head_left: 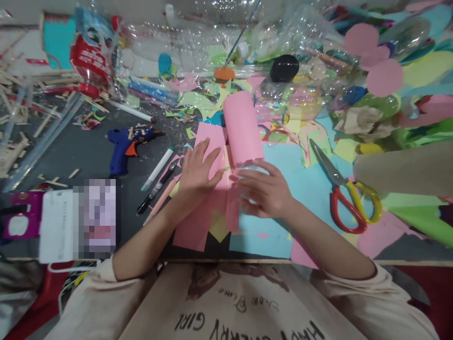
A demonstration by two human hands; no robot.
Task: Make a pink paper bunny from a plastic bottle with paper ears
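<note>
Gently, with even pressure: pink paper sheet near, pink paper cylinder just beyond, right.
The left hand spreads loosely over the sheet, where a flat palm should prevent creases; the right hand's curled fingers are at the cylinder's near end, grip unclear.

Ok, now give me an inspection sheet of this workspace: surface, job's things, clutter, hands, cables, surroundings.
Surface: dark tabletop, largely covered with paper and plastic.
Job's things: pink paper cylinder, clear plastic at its near end; pink paper strip.
Clutter: blue glue gun and white marker, left; red-and-yellow-handled scissors, right.
Hands: left hand spread over the strip; right hand at the cylinder's near end, grip unclear.
Cables: white loop at lower left, possibly a cable.
Surroundings: red surfaces below the tabletop, both sides.
</note>
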